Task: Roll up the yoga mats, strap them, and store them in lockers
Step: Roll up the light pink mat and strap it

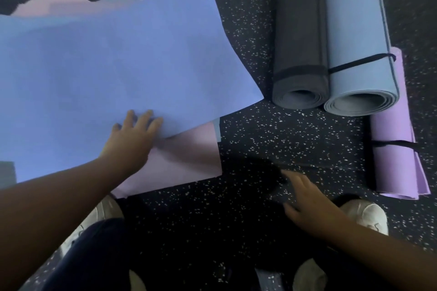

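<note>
My R hand hovers spread, empty, over floor; L hand, fingers flat, presses near edge of blue mat, nearer it; mat's long axis runs far-left.

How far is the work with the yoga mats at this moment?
Done: three mats lie rolled and strapped on the floor, the dark grey roll, the light blue roll and the purple roll. In hand: the left hand rests flat on the blue mat; the right hand is open above the floor. Left: the flat blue mat, the pink mat under it, then storing. No locker shows.
</note>
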{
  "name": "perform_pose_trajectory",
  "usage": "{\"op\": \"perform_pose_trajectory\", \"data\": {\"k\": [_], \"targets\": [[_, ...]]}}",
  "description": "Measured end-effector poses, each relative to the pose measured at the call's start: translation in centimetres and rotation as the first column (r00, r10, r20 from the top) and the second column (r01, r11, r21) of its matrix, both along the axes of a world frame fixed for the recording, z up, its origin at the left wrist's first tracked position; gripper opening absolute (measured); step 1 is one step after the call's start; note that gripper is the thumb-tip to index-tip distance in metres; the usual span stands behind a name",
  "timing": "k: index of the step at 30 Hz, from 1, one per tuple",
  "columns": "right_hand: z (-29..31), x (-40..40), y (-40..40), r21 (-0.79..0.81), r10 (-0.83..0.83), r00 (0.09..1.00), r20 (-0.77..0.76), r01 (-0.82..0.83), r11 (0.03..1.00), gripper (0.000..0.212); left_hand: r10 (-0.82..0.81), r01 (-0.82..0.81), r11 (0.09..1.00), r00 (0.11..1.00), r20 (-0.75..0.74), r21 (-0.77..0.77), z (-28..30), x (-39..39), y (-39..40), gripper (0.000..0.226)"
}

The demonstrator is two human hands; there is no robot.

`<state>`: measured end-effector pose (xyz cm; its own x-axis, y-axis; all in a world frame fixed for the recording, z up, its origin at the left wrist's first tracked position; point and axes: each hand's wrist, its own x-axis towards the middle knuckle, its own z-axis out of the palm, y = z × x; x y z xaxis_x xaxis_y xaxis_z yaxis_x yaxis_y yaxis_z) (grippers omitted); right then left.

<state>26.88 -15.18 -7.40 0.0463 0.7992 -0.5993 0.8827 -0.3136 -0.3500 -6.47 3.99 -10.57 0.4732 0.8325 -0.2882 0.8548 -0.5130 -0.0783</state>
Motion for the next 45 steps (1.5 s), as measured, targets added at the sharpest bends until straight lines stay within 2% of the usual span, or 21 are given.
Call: {"op": "perform_pose_trajectory", "data": {"k": [4,6,8,13,18,23,25,28,31,33,35,39,42,45], "targets": [[-0.4,-0.3,0.8,0.040,0.061,0.998,0.000,-0.061,0.997,0.070,0.115,-0.119,0.993,0.974,0.194,0.011,1.6,0.1,1.3,0.064],[-0.4,-0.7,1.4,0.063,0.093,0.996,0.014,-0.094,0.994,0.072,0.050,-0.079,0.993,0.951,0.305,0.084,2.6,-0.3,1.7,0.049],[-0.3,-1.3,2.2,0.078,0.139,0.990,0.034,-0.141,0.987,0.073,-0.041,-0.013,0.992,0.910,0.413,0.129,3.6,-1.2,1.5,0.048],[0.2,-3.2,4.9,0.217,0.223,0.967,0.120,-0.244,0.945,0.078,-0.139,0.042,0.979,0.852,0.505,0.197,4.6,-3.5,-0.2,0.053],[0.1,-4.6,8.3,0.205,0.279,0.939,0.199,-0.318,0.925,0.086,-0.186,0.090,0.979,0.751,0.634,0.180,4.4,-5.1,-3.1,0.043],[-0.6,-5.2,9.9,0.120,0.360,0.912,0.195,-0.387,0.914,0.096,-0.232,0.168,0.973,0.708,0.667,0.159,4.5,-6.4,-5.3,0.040],[-1.2,-5.5,9.8,0.092,0.383,0.900,0.208,-0.408,0.908,0.087,-0.312,0.247,0.950,0.704,0.638,0.191,4.1,-7.1,-5.2,0.041],[-1.9,-6.1,9.9,0.233,0.441,0.845,0.303,-0.514,0.826,0.064,-0.394,0.304,0.918,0.768,0.505,0.255,3.2,-8.3,-4.7,0.039],[-2.6,-6.3,10.2,0.401,0.453,0.793,0.407,-0.601,0.691,0.052,-0.289,0.206,0.945,0.888,0.358,0.253,2.9,-9.4,-4.0,0.038],[-2.5,-7.0,10.5,0.421,0.452,0.769,0.452,-0.630,0.652,0.046,-0.087,0.049,0.991,0.946,0.313,0.128,2.8,-10.1,-3.5,0.057],[-2.4,-7.9,10.7,0.440,0.457,0.764,0.456,-0.639,0.631,0.040,0.109,-0.113,0.994,0.965,0.240,0.003,3.5,-10.1,-2.7,0.072],[-1.6,-10.3,11.0,0.505,0.463,0.823,0.329,-0.567,0.650,0.037,0.403,-0.390,0.914,0.904,0.146,-0.107,3.9,-10.8,-1.2,0.059],[-0.8,-13.2,10.5,0.503,0.529,0.833,0.161,-0.530,0.682,0.038,0.456,-0.450,0.890,0.867,0.202,-0.076,3.4,-11.2,-0.3,0.070],[-0.6,-15.3,9.3,0.443,0.619,0.785,-0.037,-0.542,0.714,0.043,0.420,-0.425,0.905,0.881,0.219,-0.022,3.4,-10.4,0.8,0.082]]}}
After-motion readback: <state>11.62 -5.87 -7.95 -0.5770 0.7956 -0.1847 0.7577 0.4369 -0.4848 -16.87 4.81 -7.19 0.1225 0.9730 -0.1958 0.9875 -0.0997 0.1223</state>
